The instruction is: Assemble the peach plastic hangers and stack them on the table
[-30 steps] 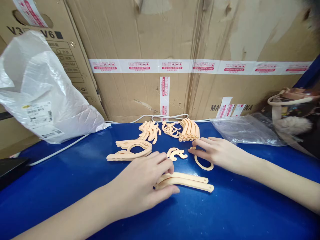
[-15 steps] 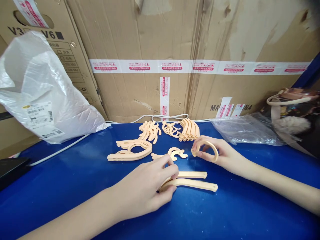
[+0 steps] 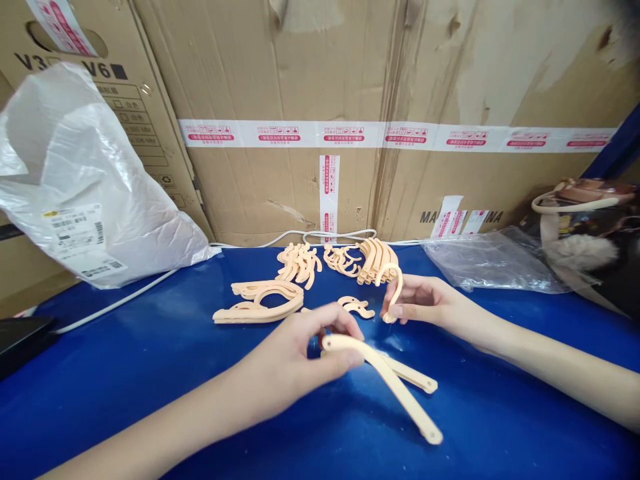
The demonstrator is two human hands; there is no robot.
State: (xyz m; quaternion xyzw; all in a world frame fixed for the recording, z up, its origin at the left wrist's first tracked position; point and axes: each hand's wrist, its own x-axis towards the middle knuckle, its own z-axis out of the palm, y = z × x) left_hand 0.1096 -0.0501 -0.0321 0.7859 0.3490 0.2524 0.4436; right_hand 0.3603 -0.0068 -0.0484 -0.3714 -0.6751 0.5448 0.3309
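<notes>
My left hand [image 3: 325,353] is closed on one end of a cream plastic hanger arm [image 3: 407,400], which slants down to the right. A second hanger arm [image 3: 413,375] lies partly behind it; I cannot tell whether my fingers hold that one too. To the right, my right hand [image 3: 417,300] pinches a cream hanger hook [image 3: 399,283] by its lower end, the curve pointing up. Between the hands and a little farther back are small curved parts [image 3: 357,307] on the table. Folded hangers [image 3: 260,313] lie stacked left of them.
Piles of small curved pieces [image 3: 299,263], thin hooks [image 3: 343,259] and hanger arms [image 3: 375,257] sit at the back of the blue table [image 3: 480,427]. A white parcel bag [image 3: 100,193] stands left, a clear plastic bag [image 3: 490,257] right. A white cable [image 3: 120,303] runs near cardboard boxes [image 3: 280,180].
My left hand has raised and turned a hanger arm, so its far end now points down toward me. In my right hand the hook has turned upright and shifted slightly left.
</notes>
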